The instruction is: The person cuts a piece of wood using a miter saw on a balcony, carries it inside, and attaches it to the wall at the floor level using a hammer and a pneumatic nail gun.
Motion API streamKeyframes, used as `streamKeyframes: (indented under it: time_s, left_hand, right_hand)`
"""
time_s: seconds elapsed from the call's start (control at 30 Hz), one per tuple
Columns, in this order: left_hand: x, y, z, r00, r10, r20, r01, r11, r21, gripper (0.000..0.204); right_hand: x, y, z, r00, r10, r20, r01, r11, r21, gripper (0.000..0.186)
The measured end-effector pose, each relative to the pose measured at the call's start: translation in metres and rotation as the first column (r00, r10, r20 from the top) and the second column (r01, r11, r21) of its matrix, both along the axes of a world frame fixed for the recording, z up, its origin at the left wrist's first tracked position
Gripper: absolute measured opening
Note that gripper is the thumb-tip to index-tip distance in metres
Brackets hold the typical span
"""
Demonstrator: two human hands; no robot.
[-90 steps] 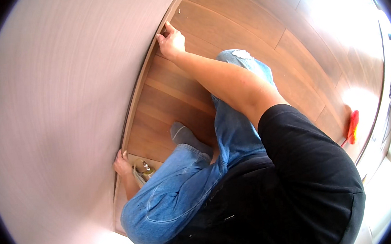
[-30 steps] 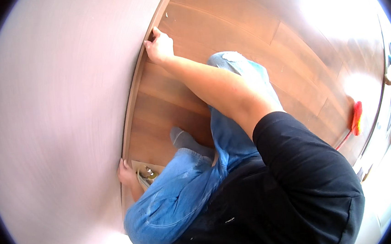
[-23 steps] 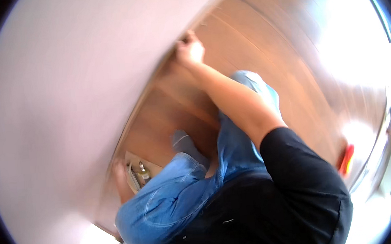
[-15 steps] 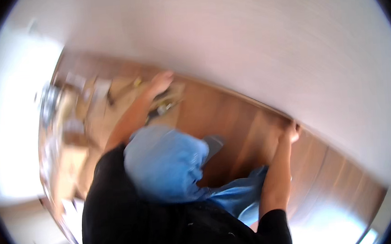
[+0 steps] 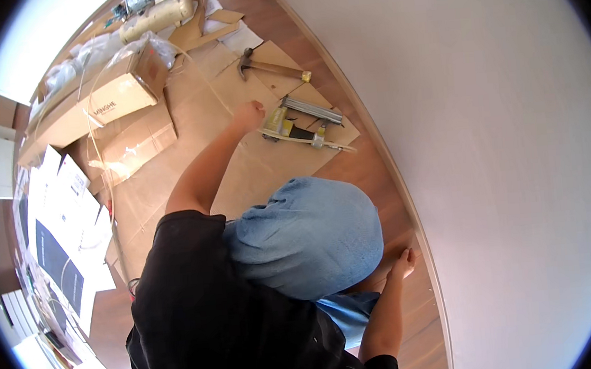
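Note:
My left hand [image 5: 251, 116] is held over the cardboard with its fingers curled in, and nothing shows in it. Just beside it lies a yellow and black nail gun [image 5: 278, 123] with a silver magazine and a clear air hose [image 5: 340, 146] at its handle end. Beyond that, a claw hammer [image 5: 274, 67] with a wooden handle rests on the cardboard. Down by the skirting board [image 5: 408, 207], my right hand [image 5: 404, 265] is closed in a pinch close to the wall. Whatever its fingers hold, if anything, is too small to make out.
Cardboard sheets [image 5: 193, 116] cover much of the wooden floor [image 5: 369, 151]. A long cardboard box [image 5: 111, 95] and a beige air tank [image 5: 157, 18] stand at the far left. Papers [image 5: 69, 223] lie at left. A white wall [image 5: 500, 134] runs along my right.
My view has swung toward the left, and the blur is gone. My left hand has come away from the wall, over the cardboard by the nail gun. The right hand stays by the skirting board.

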State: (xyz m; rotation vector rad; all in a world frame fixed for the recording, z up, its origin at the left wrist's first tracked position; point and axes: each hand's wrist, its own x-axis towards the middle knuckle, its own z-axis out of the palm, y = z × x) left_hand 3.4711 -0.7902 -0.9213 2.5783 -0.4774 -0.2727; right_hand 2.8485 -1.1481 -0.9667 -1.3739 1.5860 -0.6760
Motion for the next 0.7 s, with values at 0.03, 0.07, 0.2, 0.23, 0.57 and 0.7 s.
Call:
streamKeyframes:
  time_s: [0.03, 0.07, 0.2, 0.23, 0.57, 0.7]
  left_hand:
    - [-0.01, 0.004, -0.006, 1.0, 0.007, -0.016, -0.007, 1.0, -0.002, 0.032]
    - [-0.019, 0.002, -0.011, 0.997, 0.011, -0.078, -0.009, 1.0, 0.03, 0.033]
    - [-0.007, 0.004, -0.037, 0.988, 0.009, -0.152, -0.004, 0.999, 0.037, 0.037]
    - [0.007, -0.006, -0.042, 0.988, 0.001, -0.155, 0.004, 1.0, 0.027, 0.037]
    - [0.155, -0.127, -0.064, 0.559, 0.386, -0.734, -0.719, 0.666, -0.197, 0.048]
    - [0.258, -0.087, -0.06, 0.781, 0.556, -0.285, -0.484, 0.827, 0.287, 0.04]
  right_hand:
    - [-0.004, 0.003, 0.002, 0.997, 0.045, -0.07, -0.046, 0.999, -0.016, 0.04]
    - [-0.009, 0.0, 0.003, 0.995, 0.049, -0.085, -0.052, 0.998, -0.025, 0.04]
    - [-0.02, -0.004, -0.022, 0.982, 0.157, -0.108, -0.154, 0.987, 0.039, 0.041]
    - [-0.021, -0.009, -0.027, 0.989, 0.143, -0.044, -0.14, 0.989, 0.054, 0.037]
    - [-0.074, 0.074, 0.06, 0.976, 0.056, -0.212, 0.002, 0.965, 0.262, 0.039]
    - [-0.036, 0.115, 0.053, 0.981, 0.12, -0.149, -0.053, 0.917, 0.395, 0.04]
